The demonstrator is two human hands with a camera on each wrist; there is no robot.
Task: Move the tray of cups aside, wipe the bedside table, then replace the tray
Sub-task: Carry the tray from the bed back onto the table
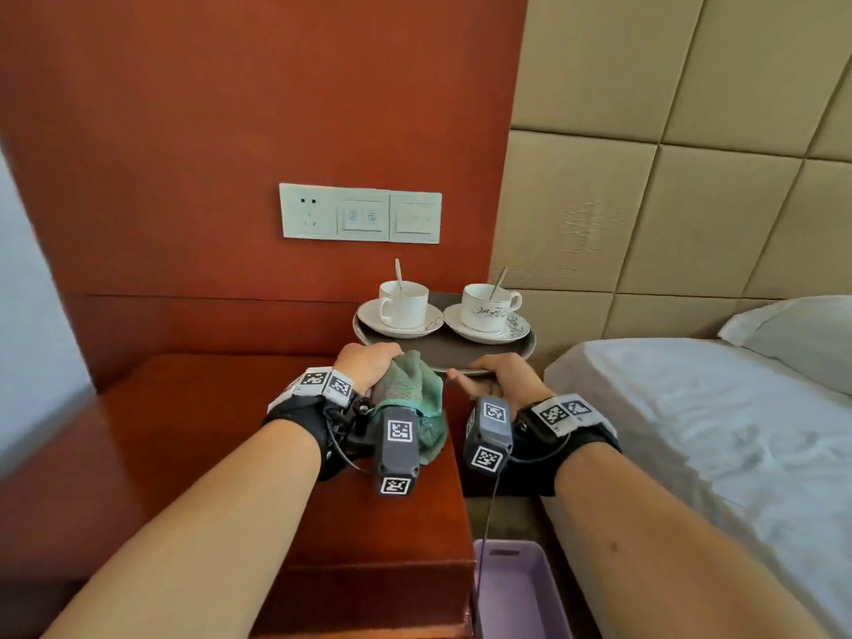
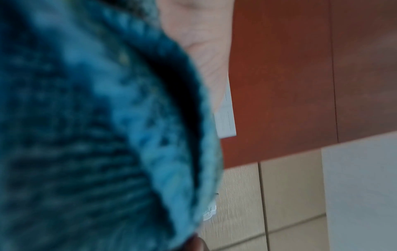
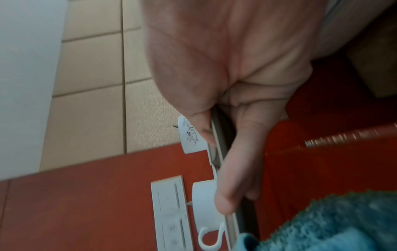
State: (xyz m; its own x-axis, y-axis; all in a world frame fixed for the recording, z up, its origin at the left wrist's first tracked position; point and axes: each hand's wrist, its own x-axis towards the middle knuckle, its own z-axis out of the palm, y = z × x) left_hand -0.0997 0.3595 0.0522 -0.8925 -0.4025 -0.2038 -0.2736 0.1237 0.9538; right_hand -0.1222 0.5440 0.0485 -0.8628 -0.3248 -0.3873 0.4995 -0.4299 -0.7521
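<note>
Red-brown wood makes up the table (image 1: 230, 454), the largest thing below both hands, and its top is seen bare in front of the left grip. White bedding on the bed (image 1: 691, 431) lies to the outer side of the right grip.

Ahead of both grips the tray (image 1: 442, 350) is held; its far part overhangs the table's right back corner, and whether it rests on the wood or is lifted cannot be told. On it stand two cups on saucers, a plain cup (image 1: 402, 304) beyond the left grip and a patterned cup (image 1: 486, 306) beyond the right grip, each with a spoon leaning in it.

The near rim is pinched by the right hand (image 1: 500, 375), thumb on top and fingers beneath, as the right wrist view shows. The left hand (image 1: 369, 366) is curled over a green cloth (image 1: 410, 389) at the rim's other end; whether the rim itself is also gripped through the cloth cannot be told.

For the step in hand, judged to be carrying the tray, the tray should be kept level and moved slowly, since the spoons and cups could slide. The cloth is best kept bunched clear of the saucers.
</note>
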